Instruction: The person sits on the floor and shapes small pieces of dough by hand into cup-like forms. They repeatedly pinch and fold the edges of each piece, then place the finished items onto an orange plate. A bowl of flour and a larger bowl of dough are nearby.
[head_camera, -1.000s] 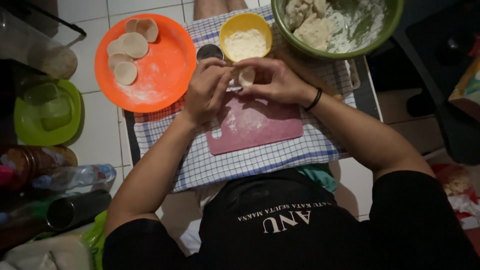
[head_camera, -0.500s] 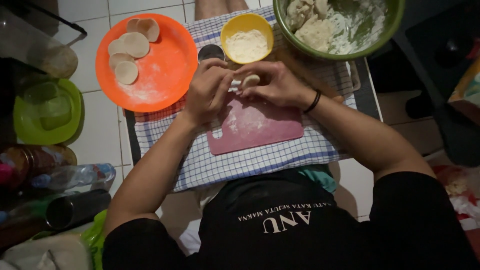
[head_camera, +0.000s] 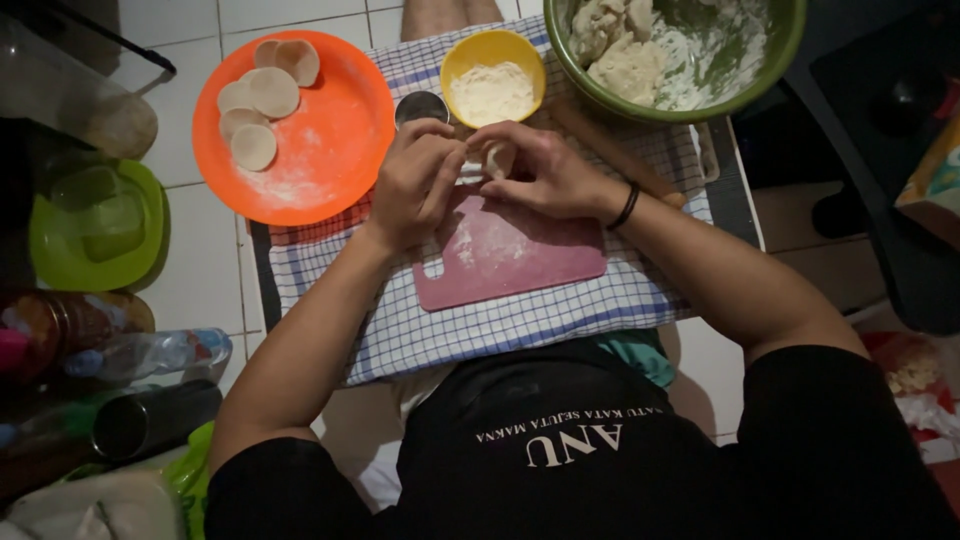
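Observation:
My left hand (head_camera: 415, 185) and my right hand (head_camera: 548, 172), which wears a black wristband, meet above the far edge of a pink cutting board (head_camera: 520, 262). Together they pinch a small pale dough piece (head_camera: 497, 160) between their fingertips. The board is dusted with flour and lies on a blue checked cloth (head_camera: 500, 325). A yellow bowl of flour (head_camera: 492, 75) stands just beyond the hands. A round metal cup (head_camera: 420, 104) sits beside my left hand's knuckles.
An orange plate (head_camera: 320, 160) at the far left carries several round dough discs (head_camera: 262, 105). A big green bowl (head_camera: 775, 55) with dough lumps and flour stands far right, a wooden rolling pin (head_camera: 615, 155) below it. A green plate (head_camera: 60, 255), bottles and a dark cylinder crowd the left.
Both hands stay in the same spot over the board. The fingers have shifted slightly around the dough piece.

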